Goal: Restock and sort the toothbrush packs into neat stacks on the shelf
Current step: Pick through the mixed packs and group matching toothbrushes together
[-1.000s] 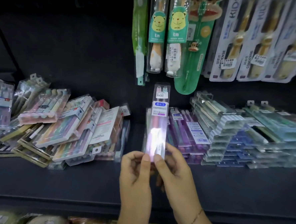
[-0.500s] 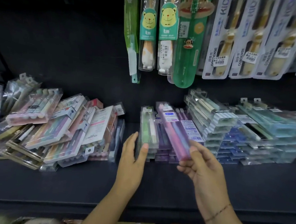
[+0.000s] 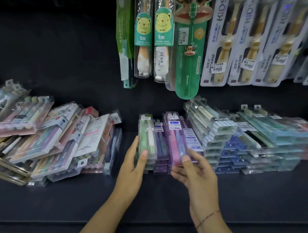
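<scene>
My right hand [image 3: 194, 170] pinches the near end of a pink and purple toothbrush pack [image 3: 177, 141], which lies flat on top of the purple stack [image 3: 162, 158] in the middle of the black shelf [image 3: 72, 201]. My left hand [image 3: 133, 161] grips the near end of a green toothbrush pack [image 3: 146, 134] on the left side of that same stack, thumb on top. A loose, untidy heap of mixed packs [image 3: 45, 140] lies at the left. Neat stacks of striped green, blue and teal packs [image 3: 238, 145] stand at the right.
Kids' toothbrushes hang above on pegs: bear-labelled tubes [image 3: 152, 35], a green monkey pack [image 3: 189, 46] and several CONDENSE cards [image 3: 244, 42]. The shelf's front lip [image 3: 142, 227] runs below my wrists. More packets show dimly on a lower level.
The pack I held upright in both hands has been laid down onto the purple stack by my right hand. My left hand let go of it and took hold of the green pack.
</scene>
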Demonstrator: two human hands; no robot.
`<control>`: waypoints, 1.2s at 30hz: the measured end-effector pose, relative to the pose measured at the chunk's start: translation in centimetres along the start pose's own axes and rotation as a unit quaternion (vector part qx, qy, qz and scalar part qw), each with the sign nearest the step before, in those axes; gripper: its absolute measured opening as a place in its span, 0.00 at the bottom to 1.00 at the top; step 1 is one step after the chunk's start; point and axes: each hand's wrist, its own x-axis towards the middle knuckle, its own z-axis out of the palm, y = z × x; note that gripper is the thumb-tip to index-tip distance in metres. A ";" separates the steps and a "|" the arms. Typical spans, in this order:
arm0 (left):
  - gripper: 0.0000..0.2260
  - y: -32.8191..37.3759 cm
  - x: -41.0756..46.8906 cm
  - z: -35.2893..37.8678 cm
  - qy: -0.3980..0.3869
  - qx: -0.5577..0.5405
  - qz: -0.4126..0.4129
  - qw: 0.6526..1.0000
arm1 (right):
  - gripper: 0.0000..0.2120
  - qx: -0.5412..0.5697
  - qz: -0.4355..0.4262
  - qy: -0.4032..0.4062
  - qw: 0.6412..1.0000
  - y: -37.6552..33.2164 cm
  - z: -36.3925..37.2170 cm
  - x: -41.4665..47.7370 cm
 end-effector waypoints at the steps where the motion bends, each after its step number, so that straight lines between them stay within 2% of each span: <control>1: 0.24 0.0 0.0 0.0 0.000 -0.001 -0.001 1.000 | 0.12 0.001 0.003 -0.001 1.000 0.1 0.1 0.1; 12: 0.27 0.1 -0.1 0.0 0.007 -0.020 -0.014 1.000 | 0.10 -0.001 0.028 -0.029 0.999 1.1 2.2 0.4; 17: 0.27 0.1 0.0 0.0 0.012 -0.015 -0.013 1.000 | 0.07 -0.029 0.028 0.027 0.999 2.6 2.2 1.0; 21: 0.28 0.3 0.0 0.1 0.012 -0.009 -0.014 1.000 | 0.12 -0.081 0.039 0.077 0.993 4.1 2.3 1.5; 28: 0.27 0.3 0.0 0.0 0.010 -0.013 -0.018 1.000 | 0.14 -0.092 0.081 0.066 0.990 4.5 2.4 2.5; 31: 0.27 0.3 0.0 0.0 0.010 -0.013 -0.021 1.000 | 0.11 -0.087 0.088 0.050 0.991 4.4 2.1 2.5; 36: 0.28 0.2 -0.1 -0.1 0.003 -0.016 -0.043 0.999 | 0.01 -0.093 0.097 0.043 0.990 3.8 -0.4 2.2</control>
